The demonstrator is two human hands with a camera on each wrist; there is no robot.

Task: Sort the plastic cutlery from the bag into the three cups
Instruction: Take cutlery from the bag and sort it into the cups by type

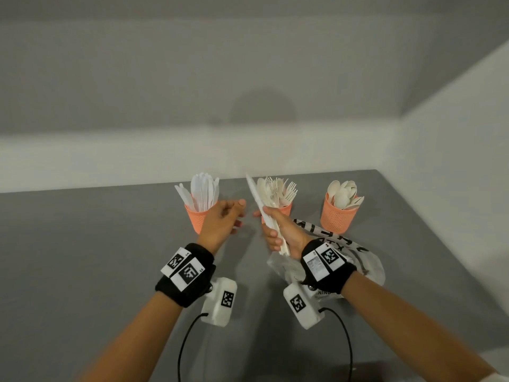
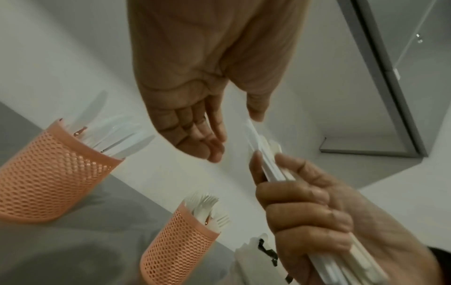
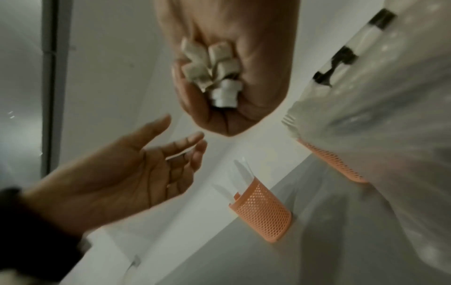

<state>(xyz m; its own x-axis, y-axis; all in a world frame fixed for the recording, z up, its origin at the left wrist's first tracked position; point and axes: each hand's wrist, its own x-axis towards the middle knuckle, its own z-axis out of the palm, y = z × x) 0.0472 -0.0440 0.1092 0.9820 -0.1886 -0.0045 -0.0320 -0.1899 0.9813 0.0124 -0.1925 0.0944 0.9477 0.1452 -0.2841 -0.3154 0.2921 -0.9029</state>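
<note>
My right hand [image 1: 278,230] grips a bunch of white plastic cutlery [image 1: 257,199] upright by the handles; their butt ends [image 3: 212,71] stick out of the fist. My left hand [image 1: 224,219] hovers open just left of the bunch, fingers relaxed, holding nothing. Three orange mesh cups stand in a row at the back: the knife cup [image 1: 197,219] behind my left hand, the fork cup [image 1: 285,208] behind my right hand, the spoon cup [image 1: 337,216] to the right. The clear printed bag [image 1: 349,257] lies under my right wrist.
The grey table [image 1: 96,257] runs to a white wall close behind the cups; its right edge [image 1: 440,232] lies past the spoon cup. Cables hang from both wrist cameras toward the front edge.
</note>
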